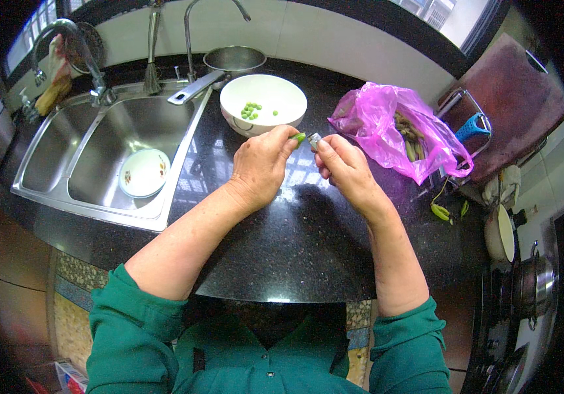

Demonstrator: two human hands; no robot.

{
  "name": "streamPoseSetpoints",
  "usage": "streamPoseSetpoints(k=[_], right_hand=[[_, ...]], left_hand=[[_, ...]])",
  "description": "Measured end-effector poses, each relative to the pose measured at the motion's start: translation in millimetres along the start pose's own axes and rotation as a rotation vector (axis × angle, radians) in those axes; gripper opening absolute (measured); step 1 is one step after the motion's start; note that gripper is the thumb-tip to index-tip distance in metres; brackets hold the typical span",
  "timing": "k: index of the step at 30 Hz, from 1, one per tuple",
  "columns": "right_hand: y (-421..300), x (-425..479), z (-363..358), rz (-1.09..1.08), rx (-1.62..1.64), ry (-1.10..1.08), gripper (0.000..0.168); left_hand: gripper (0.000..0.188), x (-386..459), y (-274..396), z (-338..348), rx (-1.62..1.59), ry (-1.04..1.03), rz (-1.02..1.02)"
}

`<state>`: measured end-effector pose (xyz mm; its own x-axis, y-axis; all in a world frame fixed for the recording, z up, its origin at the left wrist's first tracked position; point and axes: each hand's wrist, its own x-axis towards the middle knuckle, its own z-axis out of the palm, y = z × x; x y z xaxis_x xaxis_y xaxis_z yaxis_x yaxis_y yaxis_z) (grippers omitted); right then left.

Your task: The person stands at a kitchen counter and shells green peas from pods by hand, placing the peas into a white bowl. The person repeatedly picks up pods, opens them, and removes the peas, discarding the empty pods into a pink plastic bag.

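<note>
Pinched between the thumb and forefinger of my left hand (262, 165) is a green pea pod (299, 138), its tip showing. My right hand (346, 167) grips a small metal tool (314, 140), possibly a nail clipper, a short gap to the right of the pod. Just beyond my left hand stands a white bowl (287, 93). Several shelled green peas (250, 111) lie inside it. To the right of my right hand, a pink plastic bag (370, 111) gapes around several pods (412, 140).
A steel double sink (114, 118) on the left holds a white dish (145, 172). Behind the bowl sits a steel saucepan (235, 58), its handle over the sink rim. Green peppers (440, 212) lie at right, near a wire rack (479, 115) and a pan (501, 234).
</note>
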<state>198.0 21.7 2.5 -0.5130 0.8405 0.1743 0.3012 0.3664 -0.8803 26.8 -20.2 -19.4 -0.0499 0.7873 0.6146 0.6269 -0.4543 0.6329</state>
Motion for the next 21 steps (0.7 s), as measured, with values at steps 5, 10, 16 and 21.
streamPoseSetpoints(k=[5, 10, 16, 21], right_hand=[[-2.4, -2.7, 8.4, 0.005, 0.005, -0.035, 0.029], [-1.9, -2.7, 11.3, -0.049, -0.004, -0.001, 0.030], [-1.5, -0.7, 9.6, -0.030, -0.045, -0.002, 0.026], [1.2, 0.1, 9.0, -0.041, -0.042, 0.006, 0.024]], left_hand=[[0.014, -0.5, -0.4, 1.1, 0.040, 0.009, 0.049], [0.013, -1.4, 1.8, 1.5, 0.078, 0.007, 0.040], [0.013, -1.2, 1.1, 0.6, 0.125, -0.018, 0.044], [0.013, -1.8, -1.4, 2.6, 0.149, 0.010, 0.089]])
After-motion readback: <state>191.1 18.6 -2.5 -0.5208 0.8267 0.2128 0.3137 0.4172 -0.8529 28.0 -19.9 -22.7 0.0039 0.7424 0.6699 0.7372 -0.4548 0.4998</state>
